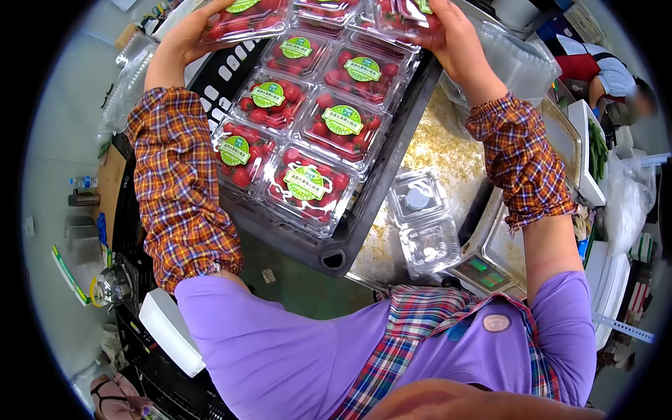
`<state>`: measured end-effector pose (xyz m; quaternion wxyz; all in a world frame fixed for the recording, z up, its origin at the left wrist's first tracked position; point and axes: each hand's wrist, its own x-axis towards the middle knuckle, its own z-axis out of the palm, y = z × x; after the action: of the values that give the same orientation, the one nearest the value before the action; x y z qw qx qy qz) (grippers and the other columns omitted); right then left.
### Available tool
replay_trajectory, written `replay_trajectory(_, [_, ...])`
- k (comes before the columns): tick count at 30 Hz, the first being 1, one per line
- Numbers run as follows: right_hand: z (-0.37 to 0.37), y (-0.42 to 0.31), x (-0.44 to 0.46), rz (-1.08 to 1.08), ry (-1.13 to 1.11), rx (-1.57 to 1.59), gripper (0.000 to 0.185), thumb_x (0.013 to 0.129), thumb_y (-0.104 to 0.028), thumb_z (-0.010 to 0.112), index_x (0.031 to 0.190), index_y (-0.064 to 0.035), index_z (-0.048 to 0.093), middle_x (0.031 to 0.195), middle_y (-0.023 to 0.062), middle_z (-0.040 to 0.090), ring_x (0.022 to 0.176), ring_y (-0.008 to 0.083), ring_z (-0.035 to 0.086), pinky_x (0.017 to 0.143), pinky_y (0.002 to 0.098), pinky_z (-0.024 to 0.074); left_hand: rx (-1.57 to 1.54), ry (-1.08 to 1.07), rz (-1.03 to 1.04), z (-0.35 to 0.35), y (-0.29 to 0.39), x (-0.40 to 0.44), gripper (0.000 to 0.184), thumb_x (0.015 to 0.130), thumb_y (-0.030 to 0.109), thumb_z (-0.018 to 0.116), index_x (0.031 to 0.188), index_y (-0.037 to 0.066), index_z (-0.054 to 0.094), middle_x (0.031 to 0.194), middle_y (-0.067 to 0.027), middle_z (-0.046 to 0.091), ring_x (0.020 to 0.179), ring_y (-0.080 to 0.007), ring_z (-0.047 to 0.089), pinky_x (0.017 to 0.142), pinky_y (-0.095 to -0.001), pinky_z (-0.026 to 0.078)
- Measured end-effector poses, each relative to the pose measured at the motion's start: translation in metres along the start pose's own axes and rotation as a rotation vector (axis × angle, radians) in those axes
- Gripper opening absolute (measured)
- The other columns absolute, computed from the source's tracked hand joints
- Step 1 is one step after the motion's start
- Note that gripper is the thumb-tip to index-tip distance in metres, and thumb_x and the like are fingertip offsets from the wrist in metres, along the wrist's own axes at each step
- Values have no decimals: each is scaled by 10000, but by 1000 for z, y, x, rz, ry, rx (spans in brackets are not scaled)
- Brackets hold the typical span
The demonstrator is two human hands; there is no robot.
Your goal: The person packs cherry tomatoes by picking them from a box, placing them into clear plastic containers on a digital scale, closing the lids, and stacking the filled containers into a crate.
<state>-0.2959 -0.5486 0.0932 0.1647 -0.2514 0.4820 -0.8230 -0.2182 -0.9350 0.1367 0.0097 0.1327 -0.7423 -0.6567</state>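
At the top edge of the view, my left hand (187,33) is closed on the side of a clear clamshell box of cherry tomatoes (248,22). Opposite it, my right hand (458,43) grips the outer side of another cherry tomato box (404,21). Fingertips of both hands are partly hidden by the boxes or cut off by the frame. Below them, several more tomato boxes (343,122) with round green labels stand in rows in a black plastic crate (378,203).
Right of the crate, an open clear clamshell (423,220) lies on a stained metal table (437,143). A scale (490,269) with a green display stands close to my body. Stacked clear containers (514,63) are behind my right hand. Another person (609,70) bends at the far right.
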Motion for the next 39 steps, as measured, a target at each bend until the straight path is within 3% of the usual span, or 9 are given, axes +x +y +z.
replay_trajectory(4, [19,-10,-8,8,-15,-239,286,941,-275,539,1108,-42,542,900,-14,605,680,42,545,569,189,456,130,-79,-27,-2,-4,-1,594,805,488,668,1190,51,550,1050,-95,651,908,-161,647,836,-314,518])
replay_trajectory(7, [34,-12,-13,-91,-70,-224,303,943,-278,537,1110,-26,540,899,-12,605,707,41,552,591,190,455,196,-250,-18,6,1,-10,604,818,483,657,1203,34,534,1080,-90,635,923,-147,640,809,-278,526])
replay_trajectory(11, [36,-12,-11,-121,-21,-185,299,948,-270,528,1109,-19,542,873,-15,598,717,41,552,620,177,450,371,-246,9,16,-1,-13,682,842,476,632,1276,-13,437,1143,-112,584,963,-133,625,795,-253,534])
replay_trajectory(17, [18,-6,-12,-138,19,23,293,977,-291,455,1094,-39,550,862,4,601,696,56,546,624,177,445,207,-222,-15,12,2,-15,624,848,464,632,1233,-2,480,1117,-97,601,911,-120,630,762,-243,533])
replay_trajectory(18, [-24,11,2,-132,-209,201,312,986,-303,420,1116,-51,550,891,16,612,736,75,571,661,198,474,150,-231,-7,9,1,-13,566,849,454,635,1181,10,523,1051,-80,631,860,-110,636,734,-243,534])
replay_trajectory(21, [-6,2,-10,-97,186,-1,454,956,-471,425,1240,-122,487,1160,67,599,1013,196,595,711,313,507,134,-212,-51,-5,1,-6,524,843,453,645,1125,20,557,968,-59,655,812,-105,644,718,-245,537])
replay_trajectory(22, [-6,1,-10,-71,201,-2,417,1000,-429,306,1221,-132,497,1180,32,594,1049,200,575,737,335,516,113,-169,-34,-3,1,-9,501,835,452,654,1087,25,579,933,-51,669,786,-108,652,711,-244,540])
replay_trajectory(26, [-5,1,-11,-108,138,20,396,990,-424,351,1197,-108,470,1160,41,579,1023,199,584,717,391,532,56,-131,18,5,3,-16,503,834,456,653,1087,27,581,971,-63,671,808,-113,659,721,-244,543])
replay_trajectory(39, [-3,0,-13,-122,141,-20,406,972,-431,402,1201,-108,495,1107,34,612,975,181,599,692,356,529,21,-151,-9,-2,0,-9,514,854,424,635,1159,20,544,1047,-84,657,853,-127,661,748,-261,545])
